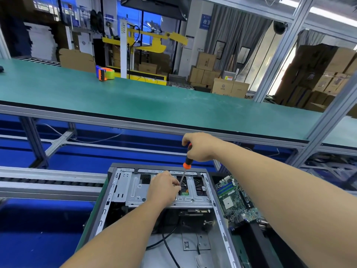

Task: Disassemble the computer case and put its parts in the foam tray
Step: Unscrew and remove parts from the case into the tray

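Orange-collared screwdriver point(185, 167) in curled right-hand fingers point(190, 146)

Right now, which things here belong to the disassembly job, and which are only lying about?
Part of the job:
computer case
screwdriver, gripped by right hand
left hand steadying its shaft
motherboard

Lying about:
tape dispenser on green bench
cardboard boxes

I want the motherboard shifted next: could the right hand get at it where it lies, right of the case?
Probably yes, once freed. The right hand grips the screwdriver above the case. The motherboard lies uncovered below the right forearm, with nothing on top of it.
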